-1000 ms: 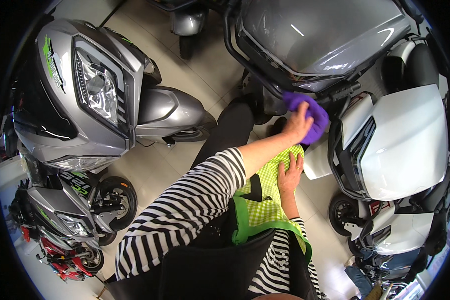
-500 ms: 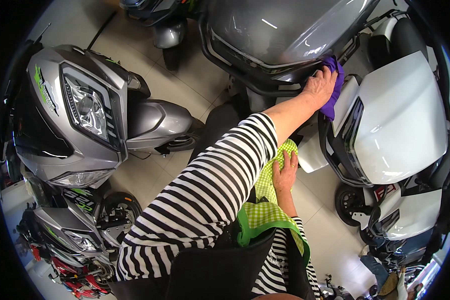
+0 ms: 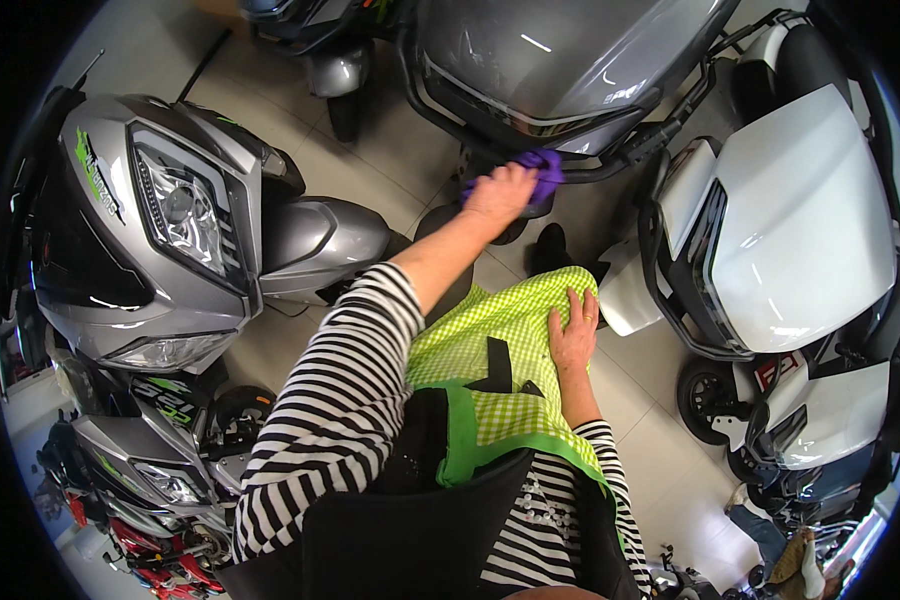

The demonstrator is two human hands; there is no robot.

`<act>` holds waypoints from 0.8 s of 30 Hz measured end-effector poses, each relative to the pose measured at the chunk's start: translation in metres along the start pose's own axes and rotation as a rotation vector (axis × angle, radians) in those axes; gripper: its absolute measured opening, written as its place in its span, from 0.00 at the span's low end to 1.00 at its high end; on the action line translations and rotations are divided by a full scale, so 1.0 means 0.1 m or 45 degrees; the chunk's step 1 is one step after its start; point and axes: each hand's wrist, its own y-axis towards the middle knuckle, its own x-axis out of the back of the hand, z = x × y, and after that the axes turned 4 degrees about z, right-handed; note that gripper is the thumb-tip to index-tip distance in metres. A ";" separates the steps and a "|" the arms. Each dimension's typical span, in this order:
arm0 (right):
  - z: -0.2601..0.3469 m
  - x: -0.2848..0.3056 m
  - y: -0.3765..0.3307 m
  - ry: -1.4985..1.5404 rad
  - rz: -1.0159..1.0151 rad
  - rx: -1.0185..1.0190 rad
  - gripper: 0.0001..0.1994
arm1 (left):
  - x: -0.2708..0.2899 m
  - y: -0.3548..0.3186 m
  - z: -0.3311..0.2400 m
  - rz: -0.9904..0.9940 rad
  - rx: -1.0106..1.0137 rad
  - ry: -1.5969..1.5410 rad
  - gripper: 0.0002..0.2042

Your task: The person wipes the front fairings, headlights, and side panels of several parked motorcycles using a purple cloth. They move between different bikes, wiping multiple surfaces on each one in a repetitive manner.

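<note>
My left hand (image 3: pixel 500 196) grips a bunched purple cloth (image 3: pixel 544 172), its fingers wrapped over it. The cloth lies against the lower black tubular bar (image 3: pixel 470 145) that curves round a glossy dark grey vehicle body (image 3: pixel 530 60). Part of the bar is covered by hand and cloth. My right hand (image 3: pixel 573 335), with a ring on one finger, rests flat on my knee, over a green-and-white checked apron (image 3: pixel 470 340). Its fingers are stretched out and hold nothing.
At the left stands a silver motorcycle (image 3: pixel 185 200) with a large headlight, other motorcycles below it. A white vehicle body (image 3: pixel 800 230) with black bars stands close on the right. Pale floor tiles (image 3: pixel 630 400) show between them. A person (image 3: pixel 785 555) is at the lower right.
My left hand has carried the purple cloth leftward and slightly down along the grey vehicle's bar. My right hand stays on the apron.
</note>
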 end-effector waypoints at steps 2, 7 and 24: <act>-0.02 -0.03 0.00 0.007 -0.022 0.041 0.26 | -0.13 -0.19 0.33 0.257 0.128 0.075 0.10; -0.02 -0.06 0.01 0.052 0.002 0.036 0.27 | -0.29 -0.41 1.49 0.692 0.994 -0.393 0.18; 0.14 0.02 0.10 -0.049 0.025 0.026 0.26 | -0.84 0.91 2.38 0.296 1.444 -1.280 0.29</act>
